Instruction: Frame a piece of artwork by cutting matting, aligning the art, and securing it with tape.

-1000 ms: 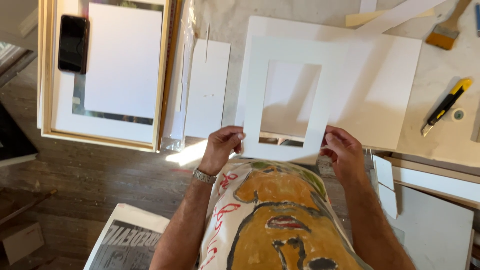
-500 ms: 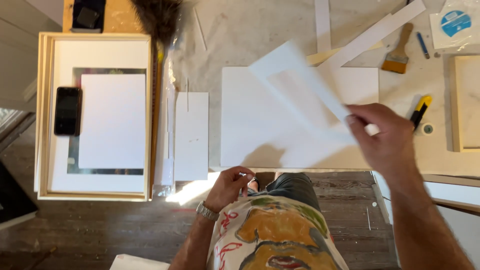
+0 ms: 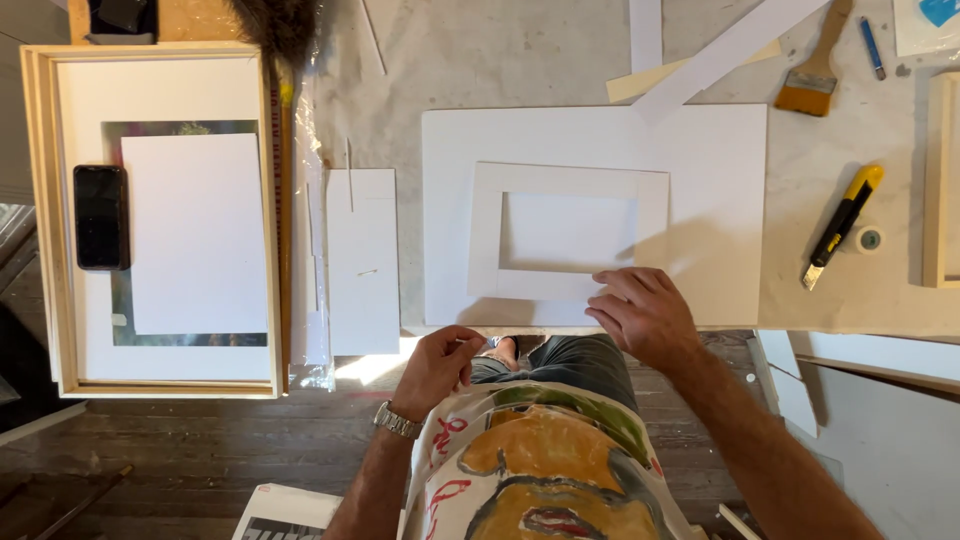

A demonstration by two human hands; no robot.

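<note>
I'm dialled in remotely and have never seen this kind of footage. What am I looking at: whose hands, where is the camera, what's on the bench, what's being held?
The one view comes from a camera on a person's head, looking down at their own bare hands. The right hand rests its fingers on a white mat frame lying on a larger white board. The left hand, with a wristwatch, sits at the bench edge; whether it pinches something I cannot tell. Also there: a yellow utility knife, a paintbrush, and a wooden frame holding a phone.
</note>
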